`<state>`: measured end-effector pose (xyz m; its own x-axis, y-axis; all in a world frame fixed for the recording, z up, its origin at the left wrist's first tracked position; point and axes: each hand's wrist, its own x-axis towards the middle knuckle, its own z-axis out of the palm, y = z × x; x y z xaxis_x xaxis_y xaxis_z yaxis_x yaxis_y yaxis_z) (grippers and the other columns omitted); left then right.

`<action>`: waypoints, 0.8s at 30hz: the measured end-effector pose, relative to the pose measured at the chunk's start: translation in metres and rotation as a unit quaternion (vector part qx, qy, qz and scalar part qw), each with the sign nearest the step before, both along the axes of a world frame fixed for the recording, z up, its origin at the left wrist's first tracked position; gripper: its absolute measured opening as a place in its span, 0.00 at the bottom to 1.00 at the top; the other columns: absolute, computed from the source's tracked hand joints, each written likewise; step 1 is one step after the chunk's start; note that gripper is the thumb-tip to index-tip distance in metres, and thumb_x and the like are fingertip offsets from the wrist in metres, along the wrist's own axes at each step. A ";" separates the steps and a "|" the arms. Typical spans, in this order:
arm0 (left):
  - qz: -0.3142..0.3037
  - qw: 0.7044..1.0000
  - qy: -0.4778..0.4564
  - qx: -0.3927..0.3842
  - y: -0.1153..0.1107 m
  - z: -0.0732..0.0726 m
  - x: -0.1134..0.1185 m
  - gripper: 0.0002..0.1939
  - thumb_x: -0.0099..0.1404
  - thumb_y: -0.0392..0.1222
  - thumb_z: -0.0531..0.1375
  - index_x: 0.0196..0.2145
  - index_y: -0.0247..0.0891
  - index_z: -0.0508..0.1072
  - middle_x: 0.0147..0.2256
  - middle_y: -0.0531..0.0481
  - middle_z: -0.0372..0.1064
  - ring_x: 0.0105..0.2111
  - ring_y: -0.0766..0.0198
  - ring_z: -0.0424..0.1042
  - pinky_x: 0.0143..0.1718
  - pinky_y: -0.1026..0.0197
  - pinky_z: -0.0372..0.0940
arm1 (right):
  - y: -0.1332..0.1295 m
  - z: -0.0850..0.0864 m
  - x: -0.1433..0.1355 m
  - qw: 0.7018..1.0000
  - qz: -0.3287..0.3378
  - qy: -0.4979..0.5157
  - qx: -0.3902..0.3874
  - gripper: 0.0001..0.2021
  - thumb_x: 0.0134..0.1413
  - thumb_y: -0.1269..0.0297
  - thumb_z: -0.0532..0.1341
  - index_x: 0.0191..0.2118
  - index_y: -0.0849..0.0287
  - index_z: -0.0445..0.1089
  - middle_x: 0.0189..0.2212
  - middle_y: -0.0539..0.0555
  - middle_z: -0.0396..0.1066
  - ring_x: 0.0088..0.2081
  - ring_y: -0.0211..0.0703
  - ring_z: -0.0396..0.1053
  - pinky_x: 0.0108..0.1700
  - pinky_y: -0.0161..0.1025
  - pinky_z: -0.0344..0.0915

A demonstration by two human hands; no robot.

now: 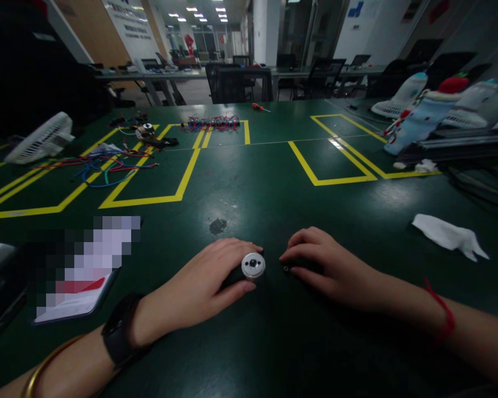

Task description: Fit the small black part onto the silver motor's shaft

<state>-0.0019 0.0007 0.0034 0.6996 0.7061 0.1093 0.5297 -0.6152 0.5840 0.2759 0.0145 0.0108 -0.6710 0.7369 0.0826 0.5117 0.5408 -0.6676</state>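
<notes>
Just left of centre, my left hand is wrapped round a small motor. The motor's round silver end face, with a centre boss and small holes, points to the right and up; its dark body is mostly hidden in the palm. Across a short gap, my right hand is closed, thumb and forefinger pinching a small dark piece with a tiny ring-like tip. The rest of that piece is hidden under the fingers. Both hands rest low over the dark green table, and the two held things are apart.
A phone lies to the left, a crumpled tissue to the right. Farther back are loose wires, a wire bundle, a screwdriver, a white fan, a snowman-like bottle and yellow tape outlines.
</notes>
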 end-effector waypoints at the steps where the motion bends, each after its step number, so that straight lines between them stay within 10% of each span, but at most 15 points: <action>1: 0.000 1.000 -0.001 0.001 0.000 0.000 0.000 0.24 0.68 0.43 0.60 0.59 0.46 0.61 0.57 0.47 0.65 0.56 0.53 0.64 0.58 0.46 0.59 | -0.002 -0.001 -0.002 0.999 0.009 -0.023 0.028 0.10 0.58 0.68 0.62 0.46 0.54 0.73 0.46 0.57 0.69 0.48 0.49 0.65 0.51 0.50 0.62; 24: -0.011 0.999 -0.009 0.035 0.002 -0.002 0.000 0.21 0.68 0.44 0.59 0.57 0.44 0.62 0.54 0.45 0.67 0.55 0.52 0.65 0.57 0.45 0.60 | -0.001 0.037 -0.046 0.993 0.038 0.049 0.095 0.07 0.59 0.66 0.62 0.42 0.55 0.75 0.50 0.56 0.71 0.49 0.47 0.69 0.51 0.47 0.64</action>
